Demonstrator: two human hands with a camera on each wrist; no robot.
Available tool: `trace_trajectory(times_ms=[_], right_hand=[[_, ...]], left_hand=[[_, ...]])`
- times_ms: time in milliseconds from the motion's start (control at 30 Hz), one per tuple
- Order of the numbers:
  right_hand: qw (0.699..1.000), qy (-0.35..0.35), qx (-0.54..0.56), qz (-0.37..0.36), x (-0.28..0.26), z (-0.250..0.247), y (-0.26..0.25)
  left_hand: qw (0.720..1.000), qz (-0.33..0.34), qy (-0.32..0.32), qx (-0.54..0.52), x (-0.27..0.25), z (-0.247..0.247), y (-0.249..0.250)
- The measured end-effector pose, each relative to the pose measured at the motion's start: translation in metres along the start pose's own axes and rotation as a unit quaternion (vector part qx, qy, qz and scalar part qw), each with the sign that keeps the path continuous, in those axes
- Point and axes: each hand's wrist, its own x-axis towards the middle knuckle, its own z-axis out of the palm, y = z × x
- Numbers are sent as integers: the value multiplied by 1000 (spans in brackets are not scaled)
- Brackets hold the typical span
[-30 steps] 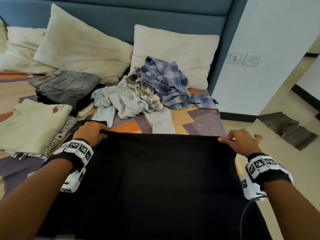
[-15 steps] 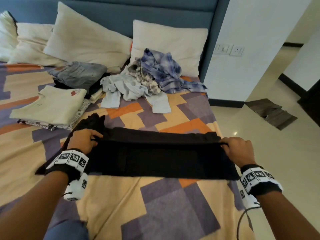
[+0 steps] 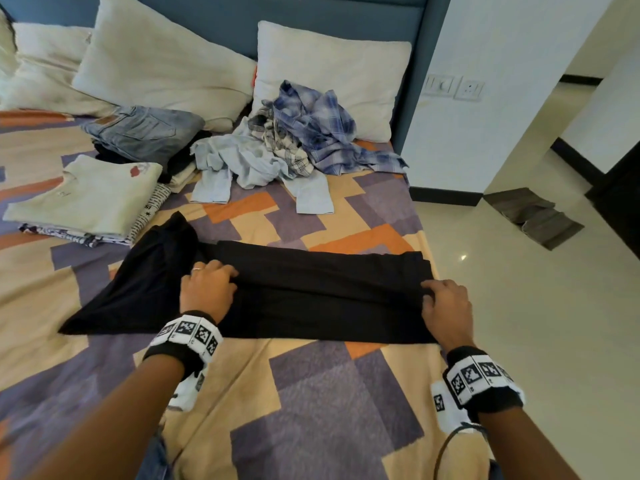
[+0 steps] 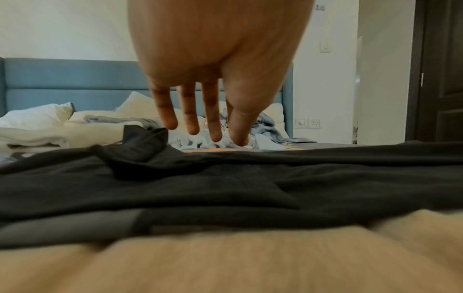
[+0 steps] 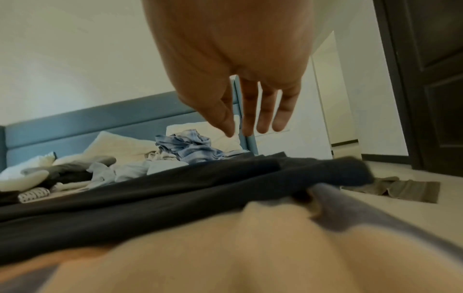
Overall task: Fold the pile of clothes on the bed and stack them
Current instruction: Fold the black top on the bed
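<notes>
A black garment (image 3: 311, 296) lies across the near part of the bed, folded into a long band, with a loose flap spread out to the left. My left hand (image 3: 211, 275) rests on its left part. My right hand (image 3: 436, 296) rests at its right end by the bed's edge. The wrist views show the fingers (image 4: 190, 123) of the left hand and the fingers (image 5: 263, 119) of the right hand straight above the black garment (image 4: 225, 188) (image 5: 150, 198), holding nothing. An unfolded pile with a blue plaid shirt (image 3: 318, 129) and a light blue shirt (image 3: 242, 161) lies near the pillows.
Two folded stacks sit at the left: a cream t-shirt (image 3: 86, 195) on top of one, grey jeans (image 3: 145, 133) on the other. Pillows (image 3: 332, 60) lean on the blue headboard. The bed's right edge (image 3: 429, 258) drops to a tiled floor with a grey mat (image 3: 533, 216).
The black garment, held up by its top edge a second ago, has come down onto the bed in a folded band. Both hands have loosened their grip, and the left has shifted rightward.
</notes>
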Motion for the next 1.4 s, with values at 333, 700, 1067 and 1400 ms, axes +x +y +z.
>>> trace_trajectory(times_ms=[333, 700, 1067, 1400], right_hand=[[983, -117, -60, -129, 6, 37, -27], [984, -63, -118, -114, 18, 33, -46], [995, -69, 60, -39, 17, 0, -18], [962, -100, 133, 219, 96, 18, -15]], left_hand=[[996, 46, -58, 43, 39, 22, -8], [976, 160, 67, -133, 35, 9, -32], [968, 214, -58, -117, 27, 20, 17], [964, 83, -254, 8, -6, 71, 96]])
